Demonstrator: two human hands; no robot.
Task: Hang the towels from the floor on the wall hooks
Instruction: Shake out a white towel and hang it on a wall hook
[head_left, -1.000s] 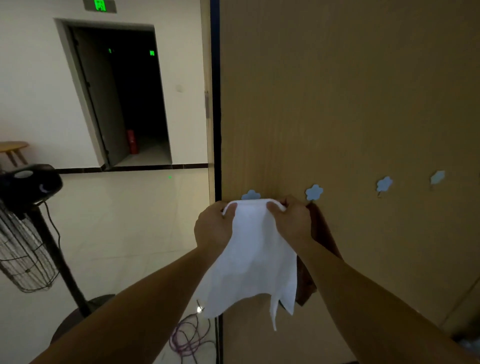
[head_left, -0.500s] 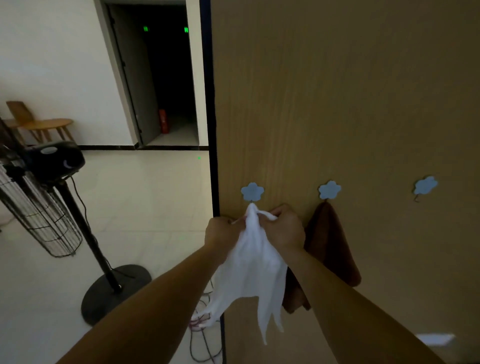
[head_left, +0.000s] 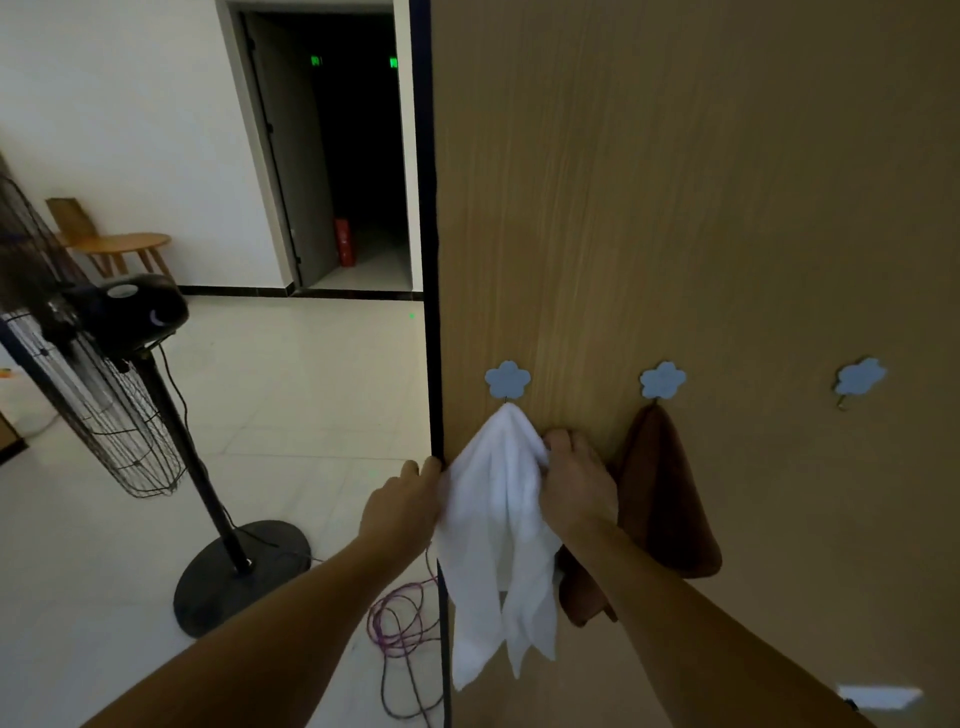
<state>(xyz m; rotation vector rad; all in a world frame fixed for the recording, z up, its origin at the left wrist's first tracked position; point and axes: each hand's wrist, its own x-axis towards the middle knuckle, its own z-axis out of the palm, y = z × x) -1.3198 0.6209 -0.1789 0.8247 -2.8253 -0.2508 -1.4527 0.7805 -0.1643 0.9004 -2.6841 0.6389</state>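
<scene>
A white towel (head_left: 498, 540) hangs by its top from the leftmost blue flower hook (head_left: 507, 379) on the wooden wall panel (head_left: 675, 208). My left hand (head_left: 402, 506) touches the towel's left edge with its fingers lying along it. My right hand (head_left: 576, 478) grips the towel's right side just below the hook. A brown towel (head_left: 660, 499) hangs from the second flower hook (head_left: 662, 380), partly hidden behind my right arm. A third flower hook (head_left: 860, 376) to the right carries nothing.
A black standing fan (head_left: 119, 374) with a round base stands on the pale tiled floor to the left. Purple cable (head_left: 400, 623) lies coiled at the panel's foot. A dark open doorway (head_left: 353, 156) and a small wooden table (head_left: 122, 249) are further back.
The white towel's top has gone up onto the leftmost hook. Both hands have slid down and apart along its sides, the left one loosening its hold. The view has tilted slightly lower.
</scene>
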